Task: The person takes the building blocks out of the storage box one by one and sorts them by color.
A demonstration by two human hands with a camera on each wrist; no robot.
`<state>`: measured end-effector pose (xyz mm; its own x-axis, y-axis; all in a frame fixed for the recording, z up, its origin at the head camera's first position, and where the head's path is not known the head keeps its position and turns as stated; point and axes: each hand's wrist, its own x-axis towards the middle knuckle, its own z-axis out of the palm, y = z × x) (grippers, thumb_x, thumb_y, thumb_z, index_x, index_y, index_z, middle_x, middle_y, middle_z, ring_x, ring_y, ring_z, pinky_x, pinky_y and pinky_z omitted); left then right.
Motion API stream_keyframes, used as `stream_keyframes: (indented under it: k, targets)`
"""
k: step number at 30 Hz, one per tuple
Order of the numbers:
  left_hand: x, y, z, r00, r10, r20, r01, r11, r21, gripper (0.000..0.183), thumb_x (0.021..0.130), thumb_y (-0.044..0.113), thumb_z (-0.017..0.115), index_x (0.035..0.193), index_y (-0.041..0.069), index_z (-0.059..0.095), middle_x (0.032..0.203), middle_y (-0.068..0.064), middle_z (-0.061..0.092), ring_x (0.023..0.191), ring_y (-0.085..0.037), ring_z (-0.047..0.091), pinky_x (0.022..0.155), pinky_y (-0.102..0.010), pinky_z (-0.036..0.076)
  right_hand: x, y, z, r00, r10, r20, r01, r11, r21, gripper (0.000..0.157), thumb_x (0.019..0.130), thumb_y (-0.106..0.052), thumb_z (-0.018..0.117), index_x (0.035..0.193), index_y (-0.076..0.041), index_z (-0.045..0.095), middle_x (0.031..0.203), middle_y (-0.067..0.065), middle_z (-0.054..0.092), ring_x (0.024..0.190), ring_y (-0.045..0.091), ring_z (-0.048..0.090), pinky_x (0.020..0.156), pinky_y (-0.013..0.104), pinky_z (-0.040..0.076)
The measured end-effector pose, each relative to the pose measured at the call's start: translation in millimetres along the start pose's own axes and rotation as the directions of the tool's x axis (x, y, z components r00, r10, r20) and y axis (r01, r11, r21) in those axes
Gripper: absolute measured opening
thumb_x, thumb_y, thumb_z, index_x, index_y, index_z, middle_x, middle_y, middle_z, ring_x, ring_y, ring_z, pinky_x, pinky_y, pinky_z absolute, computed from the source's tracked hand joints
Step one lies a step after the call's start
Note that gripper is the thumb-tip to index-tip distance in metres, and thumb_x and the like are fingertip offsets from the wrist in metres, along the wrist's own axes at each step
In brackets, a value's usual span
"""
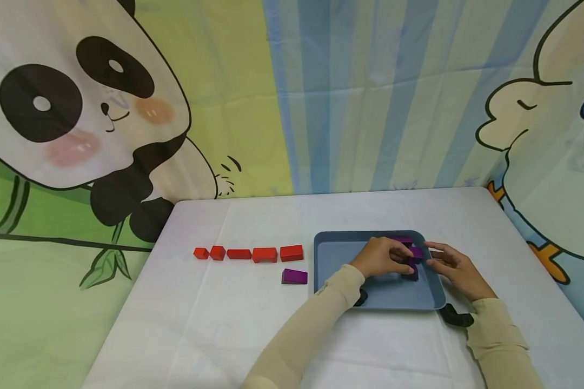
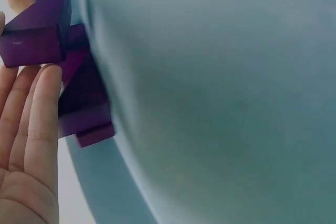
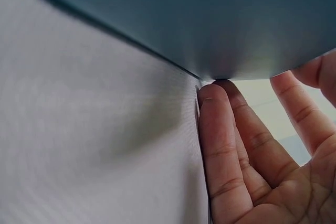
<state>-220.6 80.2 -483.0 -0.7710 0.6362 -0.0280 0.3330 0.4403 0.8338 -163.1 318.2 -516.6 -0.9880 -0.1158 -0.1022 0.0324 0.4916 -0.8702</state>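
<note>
My left hand (image 1: 380,256) reaches over the right part of a blue-grey tray (image 1: 340,292). Between its thumb and fingers it pinches a purple wedge-shaped block (image 2: 34,45). Close beside the held block, more purple blocks (image 2: 86,100) lie against one another near the tray's wall; in the head view the left hand partly covers these purple blocks (image 1: 411,270). Outside the tray, my right hand (image 1: 459,272) rests its extended fingertips along the right side. In the right wrist view those fingers (image 3: 220,145) are low by the tablecloth, against the tray's outer wall (image 3: 210,35).
Several red blocks (image 1: 264,255) stand in a row left of the tray on the white-covered table (image 1: 199,335). A single purple block (image 1: 294,276) lies below the row's right end, near the tray's left side. Behind the table hangs a printed curtain (image 1: 350,108).
</note>
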Motion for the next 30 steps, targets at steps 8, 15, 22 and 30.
stream_keyframes:
  k: [8,15,22,30]
  targets:
    - [-8.6,7.7,-15.4,0.998,0.061,-0.035,-0.063,0.996,-0.057,0.034,0.092,0.017,0.089,0.124,0.008,0.08,0.111,0.005,0.081,0.092,0.01,0.068,0.081,-0.009,0.054,2,3,-1.0,1.0,0.001,0.006,-0.001,1.0,-0.01,0.064,0.113,-0.029,0.061,0.165,0.001,0.037,0.156,0.04,0.046,0.138,0.054,0.053,0.098,0.038,0.056]
    - [-23.7,13.2,-33.3,0.993,0.093,-0.071,-0.099,0.99,-0.098,0.035,0.092,0.019,0.09,0.124,0.01,0.08,0.109,0.008,0.079,0.096,0.005,0.068,0.086,-0.014,0.054,2,4,-1.8,1.0,0.007,0.008,-0.007,1.0,0.003,0.064,0.113,-0.028,0.061,0.164,0.002,0.037,0.157,0.041,0.044,0.14,0.056,0.051,0.086,0.015,0.05]
    - [-49.1,10.2,-48.6,0.989,0.093,-0.116,-0.117,0.97,-0.215,0.033,0.093,0.015,0.088,0.124,0.008,0.079,0.111,0.007,0.077,0.102,0.001,0.069,0.087,-0.018,0.059,2,3,-0.8,1.0,0.006,0.001,-0.006,1.0,-0.001,0.063,0.113,-0.028,0.062,0.164,0.001,0.038,0.157,0.04,0.045,0.137,0.053,0.053,0.085,0.014,0.05]
    - [-80.5,-5.7,-69.9,0.982,0.064,-0.177,-0.115,0.949,-0.293,0.034,0.095,0.014,0.086,0.126,0.008,0.077,0.118,0.003,0.076,0.108,-0.006,0.072,0.09,-0.024,0.062,0,5,-2.9,1.0,-0.017,-0.003,0.017,1.0,-0.007,0.062,0.113,-0.027,0.062,0.164,0.0,0.039,0.155,0.04,0.047,0.118,0.004,0.059,0.085,0.014,0.051]
